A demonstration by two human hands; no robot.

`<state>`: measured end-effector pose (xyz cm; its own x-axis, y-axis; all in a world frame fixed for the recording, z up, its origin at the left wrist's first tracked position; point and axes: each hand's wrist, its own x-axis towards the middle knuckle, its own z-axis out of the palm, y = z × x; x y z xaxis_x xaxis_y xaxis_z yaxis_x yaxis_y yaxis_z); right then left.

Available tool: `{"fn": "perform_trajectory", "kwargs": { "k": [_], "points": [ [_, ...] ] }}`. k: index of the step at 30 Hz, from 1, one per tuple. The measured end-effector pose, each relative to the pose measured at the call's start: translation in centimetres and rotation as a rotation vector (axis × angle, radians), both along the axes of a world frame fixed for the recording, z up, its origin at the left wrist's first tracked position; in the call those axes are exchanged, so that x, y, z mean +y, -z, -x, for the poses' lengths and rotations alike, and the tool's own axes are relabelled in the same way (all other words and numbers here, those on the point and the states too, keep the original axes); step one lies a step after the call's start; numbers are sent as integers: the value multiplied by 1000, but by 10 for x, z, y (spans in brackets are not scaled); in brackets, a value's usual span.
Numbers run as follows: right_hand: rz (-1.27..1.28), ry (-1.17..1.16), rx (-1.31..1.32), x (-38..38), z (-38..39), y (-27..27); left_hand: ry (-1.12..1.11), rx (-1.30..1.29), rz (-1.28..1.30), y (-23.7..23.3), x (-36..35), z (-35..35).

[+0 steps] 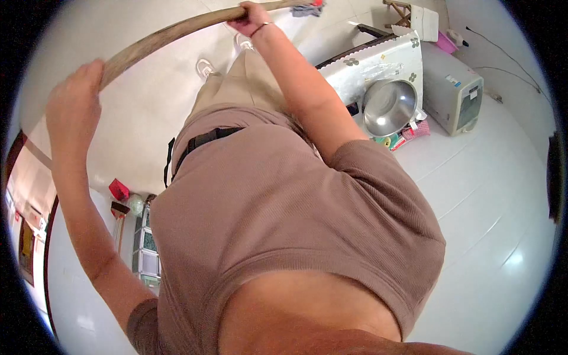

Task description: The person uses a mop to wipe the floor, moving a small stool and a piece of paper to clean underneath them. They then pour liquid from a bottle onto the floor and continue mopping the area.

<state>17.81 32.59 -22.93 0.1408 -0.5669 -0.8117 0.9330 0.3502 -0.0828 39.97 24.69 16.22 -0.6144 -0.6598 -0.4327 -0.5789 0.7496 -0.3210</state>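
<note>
A long wooden pole (171, 36) slants across the top of the view and looks bent by the wide lens. My left hand (76, 100), slightly blurred, is closed round its thick near end at the left. Farther along the pole, my right hand (249, 20) grips it, with a thin band on the wrist. Beyond the right hand, at the pole's far end, a grey cloth-like mop head (306, 10) with a red part shows near the pale floor (148, 118).
At the right, a metal basin (389, 107) stands on a table with a patterned cover (355, 74), beside a white boxy appliance (452, 94). A wooden stool (397, 13) is behind. At lower left are a red object (119, 189), a broom (120, 209) and a glass-paned rack (148, 242).
</note>
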Motion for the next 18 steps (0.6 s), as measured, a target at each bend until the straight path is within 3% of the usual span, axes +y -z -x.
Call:
{"fn": "perform_trajectory", "kwargs": {
  "k": [2,8,10,12,18],
  "points": [
    [-56,131,1,13,31,11,150,243,-51,20,-14,22],
    [-358,274,117,52,106,24,197,263,-198,77,-21,92],
    [-323,135,199,59,118,8,187,242,-224,94,-16,104],
    [-404,127,218,73,122,35,155,305,-363,110,-11,104],
    [-611,-175,290,98,84,44,64,265,-501,143,-1,50]
  ]
}}
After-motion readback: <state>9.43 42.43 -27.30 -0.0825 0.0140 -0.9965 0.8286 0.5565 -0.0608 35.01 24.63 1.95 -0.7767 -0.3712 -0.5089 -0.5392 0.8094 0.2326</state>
